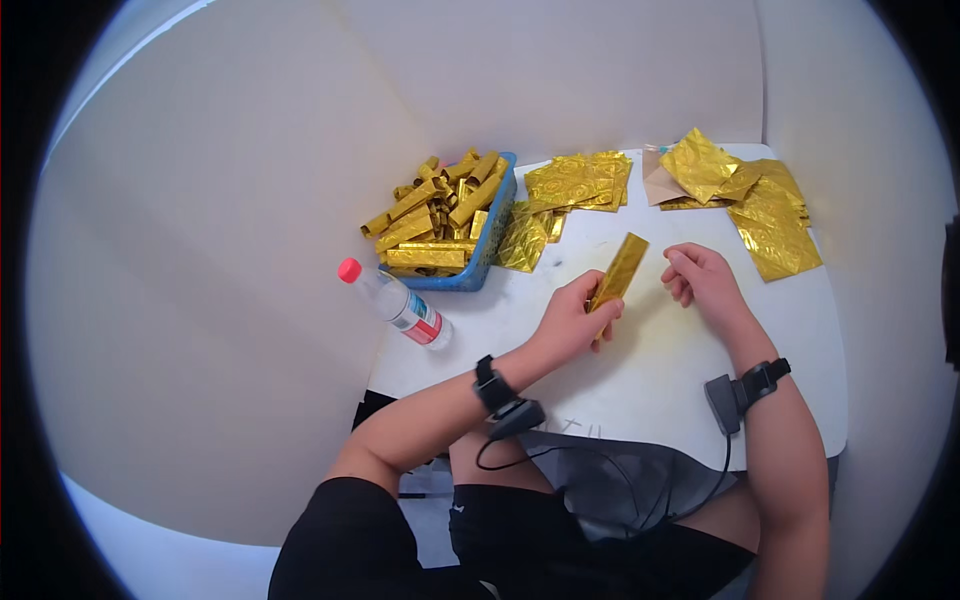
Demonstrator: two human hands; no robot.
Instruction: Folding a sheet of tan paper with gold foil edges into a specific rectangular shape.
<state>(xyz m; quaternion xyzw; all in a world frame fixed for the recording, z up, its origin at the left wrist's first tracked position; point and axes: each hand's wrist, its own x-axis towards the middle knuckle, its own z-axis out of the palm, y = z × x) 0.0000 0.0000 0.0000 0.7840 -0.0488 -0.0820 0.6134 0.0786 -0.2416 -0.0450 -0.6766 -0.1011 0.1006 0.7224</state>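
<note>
A folded strip of shiny gold foil paper [622,268] stands up at a slant from my left hand [575,318], pinched between thumb and fingers above the middle of the white table. To its right, a short gap away, is my right hand [708,284]. Its fingers are curled in with the thumb against them, and nothing shows between them. Flat gold foil sheets [572,183] lie beyond my left hand. More gold sheets [775,235] are spread past my right hand, some over a brown paper piece [660,182].
A blue plastic basket [490,250] heaped with rolled gold paper tubes [425,230] stands at the back left. Close to my left forearm is a clear bottle [402,308] with a red cap. Pale walls enclose the white table [660,385]. Cables hang from both wrist devices.
</note>
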